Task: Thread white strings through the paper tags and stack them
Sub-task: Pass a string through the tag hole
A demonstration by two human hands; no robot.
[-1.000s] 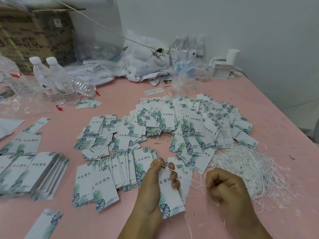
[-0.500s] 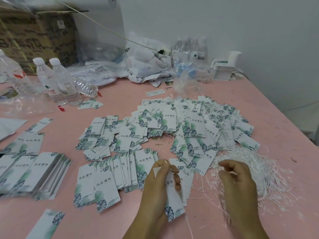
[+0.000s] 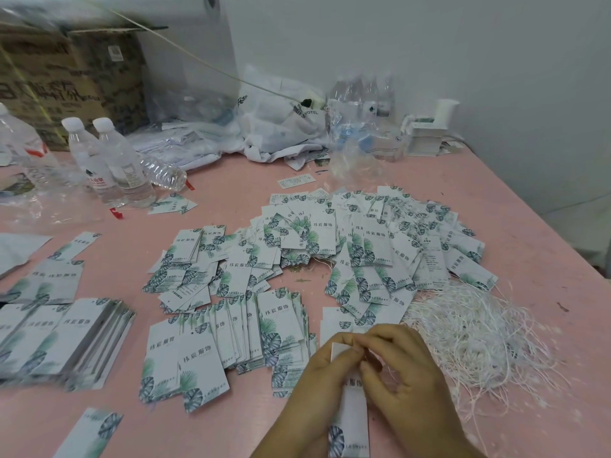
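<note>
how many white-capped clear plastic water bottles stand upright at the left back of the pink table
2: one white-capped clear plastic bottle beside the other, touching. A third, larger bottle is cut off at the left edge; its cap is hidden.

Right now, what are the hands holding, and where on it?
The left hand grips a white leaf-printed paper tag near its top edge; the right hand pinches at that same top end. Any string is hidden.

a makeshift packing workroom: a pink worktable (image 3: 496, 206) against a bare wall, heaped with printed paper tags (image 3: 370, 246). behind the heap sit a cardboard carton (image 3: 66, 81), water bottles (image 3: 109, 160) and plastic bags (image 3: 281, 127).
</note>
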